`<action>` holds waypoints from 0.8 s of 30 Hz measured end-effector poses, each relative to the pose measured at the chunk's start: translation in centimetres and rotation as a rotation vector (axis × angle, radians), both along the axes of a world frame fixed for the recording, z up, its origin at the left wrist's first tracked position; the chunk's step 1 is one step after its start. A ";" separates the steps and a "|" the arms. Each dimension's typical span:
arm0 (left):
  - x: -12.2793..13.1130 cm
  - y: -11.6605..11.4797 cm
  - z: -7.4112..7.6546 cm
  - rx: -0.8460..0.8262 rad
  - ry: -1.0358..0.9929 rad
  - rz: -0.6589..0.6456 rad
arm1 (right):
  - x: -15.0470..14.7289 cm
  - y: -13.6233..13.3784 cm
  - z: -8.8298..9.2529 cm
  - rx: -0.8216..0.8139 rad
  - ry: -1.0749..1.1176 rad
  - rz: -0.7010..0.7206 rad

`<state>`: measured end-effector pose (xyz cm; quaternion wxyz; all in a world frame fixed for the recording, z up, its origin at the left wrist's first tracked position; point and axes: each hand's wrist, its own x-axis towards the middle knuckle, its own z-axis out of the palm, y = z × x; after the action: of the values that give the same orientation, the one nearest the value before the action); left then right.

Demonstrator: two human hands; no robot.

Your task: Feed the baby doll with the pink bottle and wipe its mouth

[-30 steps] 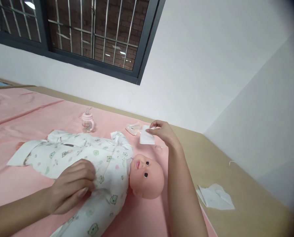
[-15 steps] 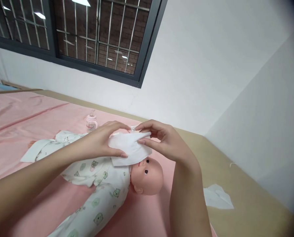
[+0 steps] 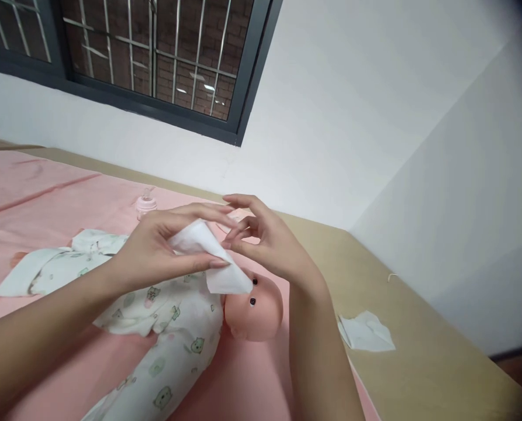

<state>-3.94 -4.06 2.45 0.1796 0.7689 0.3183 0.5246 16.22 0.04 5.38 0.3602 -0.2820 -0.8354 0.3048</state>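
My left hand (image 3: 155,248) pinches a folded white tissue (image 3: 229,279) between thumb and fingers. It holds the tissue just above a baby doll (image 3: 261,318), and in this view the tissue covers the lower part of the doll's face. My right hand (image 3: 272,242) is beside the tissue's far edge, fingers curved and apart, gripping nothing that I can see. Its fingertips are close to the left hand's; whether they touch the tissue I cannot tell. The doll lies on its back in white patterned clothes, head to the right.
A pink sheet (image 3: 256,374) lies under the doll on a tan surface (image 3: 418,351). Beyond the doll stands a small baby bottle (image 3: 147,204). A pale object (image 3: 239,215) is partly hidden behind my hands. Another white tissue (image 3: 368,332) lies at the right. A wall and barred window rise behind.
The tissue, spread between both hands before, is now folded narrower in my left hand. My right hand has let go of its edge. The view has shifted slightly.
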 end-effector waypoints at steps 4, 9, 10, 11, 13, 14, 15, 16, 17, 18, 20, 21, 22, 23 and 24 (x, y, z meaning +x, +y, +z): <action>0.2 0.5 -0.3 -0.312 -0.027 -0.050 | 0.8 1.9 -0.5 0.001 0.055 -0.055; 2.0 2.2 -2.8 -0.536 0.210 -0.148 | 2.5 6.3 -2.8 -0.042 0.019 -0.220; 2.4 2.4 -3.3 -0.558 0.247 -0.143 | 2.8 7.3 -3.5 -0.058 0.016 -0.248; 2.7 2.5 -3.7 -0.568 0.281 -0.133 | 3.2 8.3 -4.3 -0.080 0.019 -0.273; 3.1 2.5 -4.2 -0.557 0.340 -0.114 | 4.0 10.0 -5.8 -0.156 0.056 -0.307; 3.2 2.4 -4.4 -0.534 0.370 -0.104 | 4.5 10.7 -6.6 -0.207 0.077 -0.322; 3.2 2.4 -4.5 -0.506 0.399 -0.092 | 4.9 11.2 -7.3 -0.263 0.094 -0.339; 3.2 2.4 -4.6 -0.475 0.429 -0.077 | 5.3 11.7 -8.0 -0.320 0.104 -0.358; 3.2 2.3 -4.6 -0.446 0.455 -0.058 | 5.7 12.0 -8.7 -0.377 0.106 -0.378; 3.2 2.3 -4.7 -0.421 0.476 -0.039 | 6.0 12.3 -9.4 -0.429 0.104 -0.398; 3.3 2.4 -4.9 -0.388 0.511 -0.005 | 6.5 12.8 -10.7 -0.507 0.103 -0.426; 3.3 2.4 -5.0 -0.378 0.524 0.005 | 6.7 13.0 -11.4 -0.534 0.109 -0.434; 3.4 2.5 -5.1 -0.370 0.535 0.011 | 6.8 13.3 -12.2 -0.556 0.119 -0.436; 3.4 2.5 -5.1 -0.364 0.543 0.017 | 6.9 13.6 -12.9 -0.577 0.128 -0.430; 3.5 2.5 -5.1 -0.362 0.552 0.022 | 7.0 13.9 -13.6 -0.597 0.131 -0.422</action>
<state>-0.44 -1.59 -2.68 0.2146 0.8342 0.4513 0.2331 23.24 13.89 -8.21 0.3698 -0.5204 -0.6084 0.4714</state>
